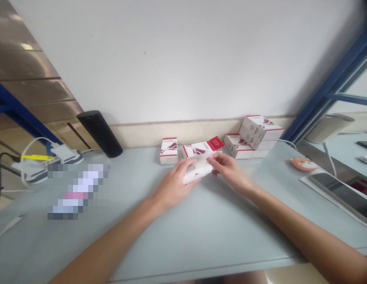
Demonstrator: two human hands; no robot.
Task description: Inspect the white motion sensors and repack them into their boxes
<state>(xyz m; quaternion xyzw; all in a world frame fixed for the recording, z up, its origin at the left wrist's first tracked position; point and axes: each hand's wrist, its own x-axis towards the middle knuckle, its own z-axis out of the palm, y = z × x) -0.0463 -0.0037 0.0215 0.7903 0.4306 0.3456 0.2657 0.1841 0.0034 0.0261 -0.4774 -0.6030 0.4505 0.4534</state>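
Observation:
My left hand (174,185) and my right hand (230,171) together hold a small white plastic device (198,172) above the pale blue-grey table (159,236). Its far end is hidden by my right fingers. Just beyond my hands lies a white box with red markings (201,149), its red flap raised. To its left stands a similar box (168,151). On the right, more of these boxes (257,132) are stacked against the wall, two layers high.
A black cylinder (99,133) stands at the back left near white cables and a white charger (62,153). A pixelated patch (77,191) covers part of the table. On the right lie an orange pad (304,163) and a dark tablet (339,193).

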